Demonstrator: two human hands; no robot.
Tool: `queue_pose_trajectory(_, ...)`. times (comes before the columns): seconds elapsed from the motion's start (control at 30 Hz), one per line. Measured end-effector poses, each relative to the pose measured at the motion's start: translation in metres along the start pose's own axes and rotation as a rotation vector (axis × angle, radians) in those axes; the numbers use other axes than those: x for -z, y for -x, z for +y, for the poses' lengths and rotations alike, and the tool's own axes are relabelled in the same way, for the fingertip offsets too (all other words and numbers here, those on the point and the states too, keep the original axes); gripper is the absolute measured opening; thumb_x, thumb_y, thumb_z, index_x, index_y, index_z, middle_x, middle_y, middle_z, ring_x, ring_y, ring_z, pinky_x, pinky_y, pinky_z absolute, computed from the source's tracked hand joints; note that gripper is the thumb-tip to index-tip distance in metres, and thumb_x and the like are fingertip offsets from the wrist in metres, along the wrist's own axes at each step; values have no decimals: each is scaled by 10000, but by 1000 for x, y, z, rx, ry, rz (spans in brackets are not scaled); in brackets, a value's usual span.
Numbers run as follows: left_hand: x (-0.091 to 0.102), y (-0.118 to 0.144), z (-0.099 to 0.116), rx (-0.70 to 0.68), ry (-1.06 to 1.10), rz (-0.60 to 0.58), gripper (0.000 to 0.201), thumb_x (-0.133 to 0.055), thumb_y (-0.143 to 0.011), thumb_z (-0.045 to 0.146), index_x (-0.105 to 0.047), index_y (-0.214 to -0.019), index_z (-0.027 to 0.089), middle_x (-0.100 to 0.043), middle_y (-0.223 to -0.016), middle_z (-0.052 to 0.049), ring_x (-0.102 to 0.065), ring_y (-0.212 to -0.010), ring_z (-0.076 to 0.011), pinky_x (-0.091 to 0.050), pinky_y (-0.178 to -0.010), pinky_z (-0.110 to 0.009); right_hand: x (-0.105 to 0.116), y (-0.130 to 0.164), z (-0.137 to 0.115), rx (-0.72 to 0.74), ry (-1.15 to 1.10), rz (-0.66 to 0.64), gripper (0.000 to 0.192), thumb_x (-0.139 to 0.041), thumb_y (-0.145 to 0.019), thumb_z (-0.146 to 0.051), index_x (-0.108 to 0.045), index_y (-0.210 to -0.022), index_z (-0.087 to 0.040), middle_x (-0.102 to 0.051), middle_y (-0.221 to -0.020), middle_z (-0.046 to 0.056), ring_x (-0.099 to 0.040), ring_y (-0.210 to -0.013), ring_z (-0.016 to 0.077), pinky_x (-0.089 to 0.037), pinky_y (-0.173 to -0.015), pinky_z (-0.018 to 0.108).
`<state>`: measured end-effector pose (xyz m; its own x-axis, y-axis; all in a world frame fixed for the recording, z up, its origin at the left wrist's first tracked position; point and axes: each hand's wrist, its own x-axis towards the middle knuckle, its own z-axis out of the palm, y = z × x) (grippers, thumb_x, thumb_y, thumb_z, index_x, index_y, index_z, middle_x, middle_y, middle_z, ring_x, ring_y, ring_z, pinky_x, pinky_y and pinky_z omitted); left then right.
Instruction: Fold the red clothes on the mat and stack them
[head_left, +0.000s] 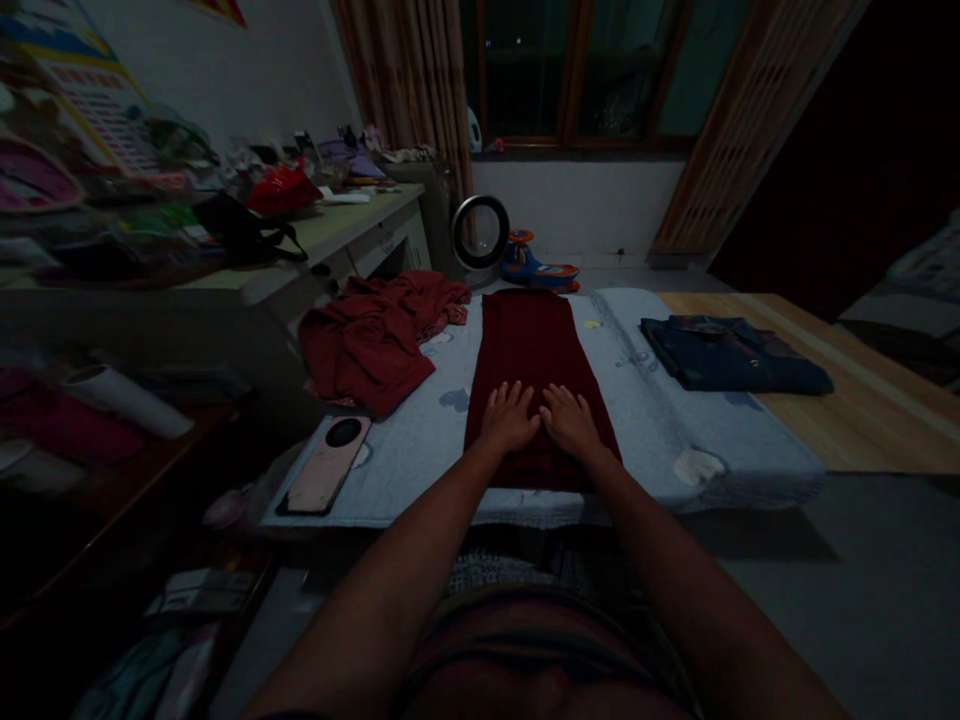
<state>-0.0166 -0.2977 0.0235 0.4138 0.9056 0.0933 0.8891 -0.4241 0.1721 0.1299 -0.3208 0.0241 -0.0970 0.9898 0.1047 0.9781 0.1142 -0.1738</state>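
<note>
A dark red garment [532, 345], folded into a long narrow strip, lies lengthwise on a light blue patterned cloth [645, 440] in front of me. My left hand [510, 416] rests flat on its near half, fingers stretched forward. Beside it, my right hand [571, 422] presses on the same fabric with its fingers spread. The thumbs come close together, and neither hand grasps anything. Left of the strip sits a crumpled rust-red garment [375, 335]. Over on the right is a folded dark blue garment [735, 355].
A phone [328, 470] lies at the cloth's near left corner. Bare wooden tabletop [847, 420] shows to the right. A cluttered desk [352, 235] stands along the left wall. Behind the table are a round-framed fan [480, 232] and a blue and orange ride-on toy [536, 265].
</note>
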Motion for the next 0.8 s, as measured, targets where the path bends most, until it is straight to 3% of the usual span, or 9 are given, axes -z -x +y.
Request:
queue_pose_trajectory(0.23, 0, 1, -2, -9, 8, 20, 588, -325, -947, 477, -336, -1478, 224, -301, -1565, -48, -218, -1446, -273, -165, -1174, -445, -2, 0, 4, 6, 29, 17, 499, -307, -972, -322, -398, -1439, -171, -333, -1542, 77, -268, -1419, 229, -195, -1137, 470)
queue_pose_trajectory(0.4, 0, 2, -3, -10, 20, 48, 589, -288, -963, 511, -364, -1466, 216, -324, -1553, -60, -235, -1439, -279, -178, -1172, -448, 0, 2, 2, -41, 80, -10, 536, -282, -974, -374, -353, -1470, -184, -296, -1558, 64, -231, -1432, 252, -175, -1132, 535)
queue_pose_trajectory(0.57, -3, 1, -3, -11, 32, 49, 592, -323, -955, 509, -358, -1469, 219, -311, -1558, -70, -233, -1439, -292, -185, -1170, -462, 3, 6, 18, -49, 116, -61, 608, -246, -976, -491, -307, -1495, -180, -245, -1575, 64, -206, -1442, 252, -171, -1142, 514)
queue_pose_trajectory(0.8, -4, 0, -3, 0, 22, 57, 591, -342, -949, 507, -347, -1472, 231, -317, -1556, -59, -232, -1440, -281, -176, -1171, -451, 14, 18, 33, -118, 113, -29, 571, -276, -977, -443, -344, -1474, -171, -290, -1557, 90, -217, -1439, 274, -160, -1128, 574)
